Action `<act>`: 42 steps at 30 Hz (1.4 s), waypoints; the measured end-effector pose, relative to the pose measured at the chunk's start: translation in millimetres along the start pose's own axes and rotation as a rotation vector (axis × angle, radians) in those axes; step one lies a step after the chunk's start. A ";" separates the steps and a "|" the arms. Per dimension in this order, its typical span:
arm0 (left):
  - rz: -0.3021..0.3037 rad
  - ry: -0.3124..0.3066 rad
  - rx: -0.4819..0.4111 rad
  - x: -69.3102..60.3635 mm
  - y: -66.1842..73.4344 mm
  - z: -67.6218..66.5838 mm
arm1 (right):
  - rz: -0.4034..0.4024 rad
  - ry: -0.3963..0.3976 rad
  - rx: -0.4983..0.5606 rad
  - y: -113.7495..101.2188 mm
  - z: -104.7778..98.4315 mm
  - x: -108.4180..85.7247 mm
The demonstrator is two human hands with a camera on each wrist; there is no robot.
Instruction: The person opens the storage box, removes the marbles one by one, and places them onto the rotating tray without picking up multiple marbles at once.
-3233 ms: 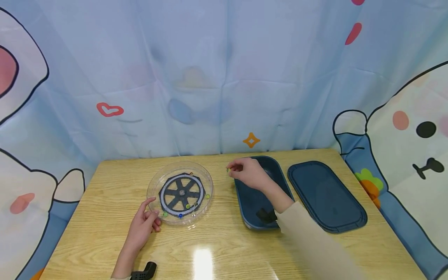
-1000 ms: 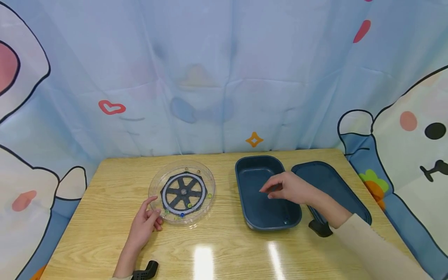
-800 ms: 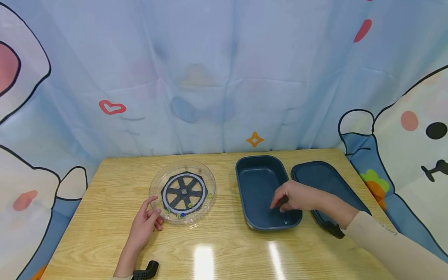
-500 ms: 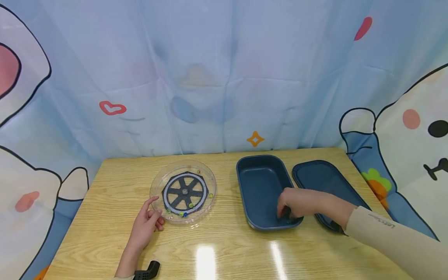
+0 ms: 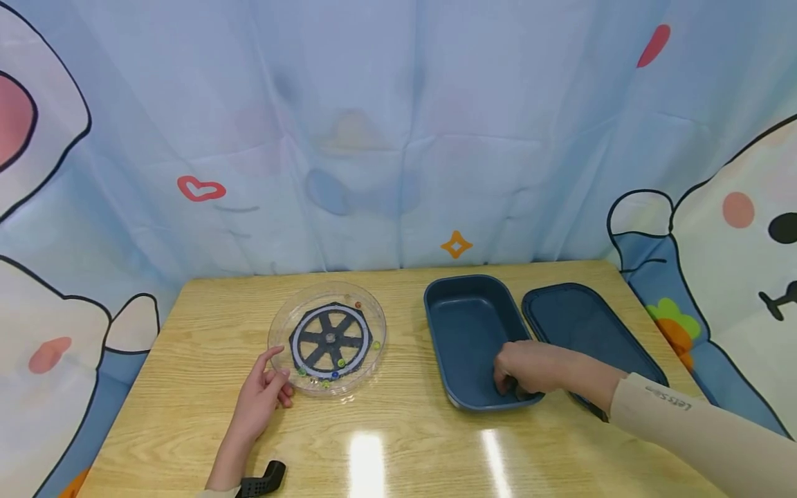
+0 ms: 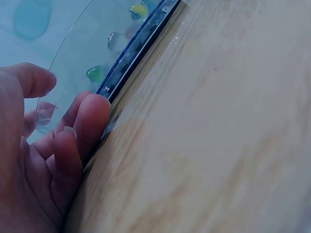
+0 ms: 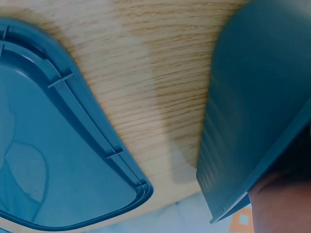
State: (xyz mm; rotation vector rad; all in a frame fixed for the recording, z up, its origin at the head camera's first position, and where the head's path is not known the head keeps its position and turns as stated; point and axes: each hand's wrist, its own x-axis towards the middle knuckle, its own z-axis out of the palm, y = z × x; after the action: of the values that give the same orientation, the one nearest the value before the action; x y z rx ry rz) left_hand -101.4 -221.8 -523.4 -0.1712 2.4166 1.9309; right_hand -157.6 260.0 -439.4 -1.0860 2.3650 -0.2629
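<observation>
My left hand [image 5: 260, 398] grips the near-left edge of a round clear plastic dish [image 5: 280, 315], fingertips at its rim and wall. Inside the dish lies a dark spoked wheel [image 5: 330, 337] with a pale ring, with several small glass marbles around it, among them a blue one [image 5: 335, 375] and a green one [image 6: 95, 74]. My right hand [image 5: 529, 364] reaches down into the near right corner of a deep dark-blue box [image 5: 463, 346]. Its fingertips are hidden behind the hand and the box wall, so whether they hold anything does not show.
Right of the box lies a flat dark-blue lid [image 5: 585, 318], its ridged rim [image 7: 92, 128] seen in the right wrist view, partly under my right forearm. All stand on a wooden table [image 5: 405, 443]. A printed cloth [image 5: 398, 138] hangs behind the table's far edge.
My right hand, holding a small yellow-green marble near the dish earlier, has moved right and down into the box corner, covering a marble seen there. My left hand stays at the dish.
</observation>
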 end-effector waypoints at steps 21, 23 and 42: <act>-0.015 -0.001 -0.015 0.1 2.8 0.5 | -0.135 0.300 0.530 -12.7 -31.1 1.9; -0.010 0.001 -0.013 0.1 2.5 0.4 | -0.137 0.332 0.542 -15.9 -36.4 5.3; 0.005 0.010 0.010 -0.4 2.4 0.9 | -0.152 0.482 0.550 -63.9 -59.2 99.4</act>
State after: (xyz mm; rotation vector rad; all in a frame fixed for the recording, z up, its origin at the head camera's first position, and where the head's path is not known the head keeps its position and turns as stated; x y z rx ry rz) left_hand -101.3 -220.4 -521.2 -0.1749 2.4354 1.9242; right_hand -201.5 140.9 -402.6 -0.9993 2.3679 -1.2692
